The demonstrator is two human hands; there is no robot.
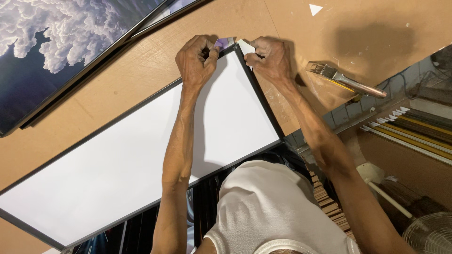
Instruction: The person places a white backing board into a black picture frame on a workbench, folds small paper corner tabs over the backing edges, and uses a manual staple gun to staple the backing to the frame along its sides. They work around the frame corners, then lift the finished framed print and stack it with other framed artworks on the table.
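Head view: both hands [197,60] [267,57] pinch framed panel's [117,169] corner (far end).

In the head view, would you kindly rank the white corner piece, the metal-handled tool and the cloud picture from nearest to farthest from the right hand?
1. White corner piece: pinched by the right hand at the frame's top corner.
2. Metal-handled tool: lying on the board, to that hand's right.
3. Cloud picture: far left, beyond the left hand.

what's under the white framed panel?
The white framed panel lies on a brown work table; its near edge overhangs dark stacked items below. Both hands, left hand and right hand, cover its far corner. The table surface beneath the panel is hidden.
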